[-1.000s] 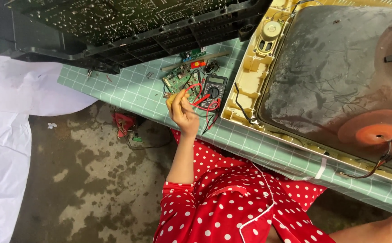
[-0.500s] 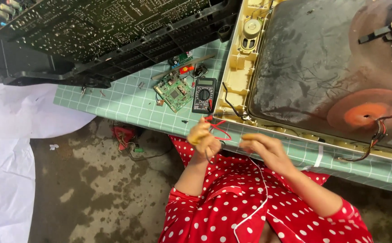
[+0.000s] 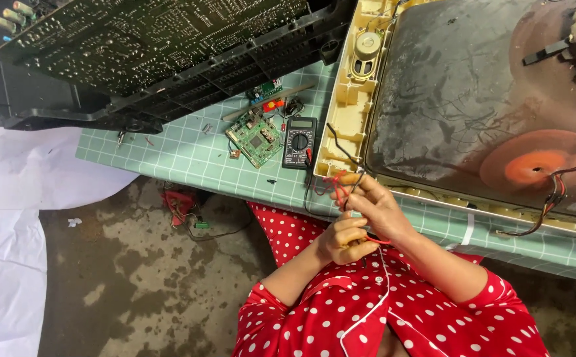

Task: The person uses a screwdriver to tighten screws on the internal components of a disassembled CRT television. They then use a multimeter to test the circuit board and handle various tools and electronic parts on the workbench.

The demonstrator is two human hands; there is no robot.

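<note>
Both my hands met at table edge (image 3: 248,182), closed on meter leads. Left hand (image 3: 344,239) fisted round red lead (image 3: 338,188); right hand (image 3: 377,206) pinched black lead (image 3: 356,178) at fingertips. Meter (image 3: 299,141) lay on mat beside small circuit board (image 3: 255,135).

Risk, my judgement: leads tangled, tug could drag meter off edge.

Versus half second back: hands closer together, lifted nearer tube frame (image 3: 347,106).
</note>
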